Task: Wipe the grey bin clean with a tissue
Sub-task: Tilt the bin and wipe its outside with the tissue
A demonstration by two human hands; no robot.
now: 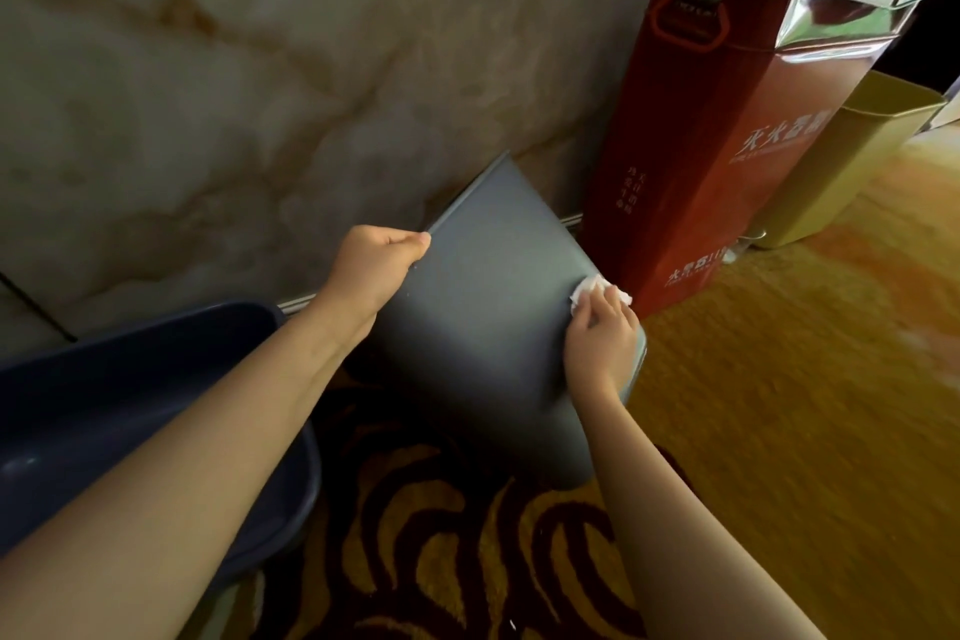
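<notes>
The grey bin [488,317] is tilted over near the wall, one broad flat side facing me. My left hand [376,265] grips the bin's upper left edge, fingers curled over the rim. My right hand [602,333] presses a crumpled white tissue [589,288] against the bin's right edge, close to its upper corner. The bin's inside is hidden from view.
A dark blue basin [130,405] sits on the floor at lower left, under my left forearm. A tall red box [737,120] with white lettering stands right of the bin, a yellow bin [852,161] behind it. A marble wall [234,94] runs behind; patterned carpet [779,405] covers the floor.
</notes>
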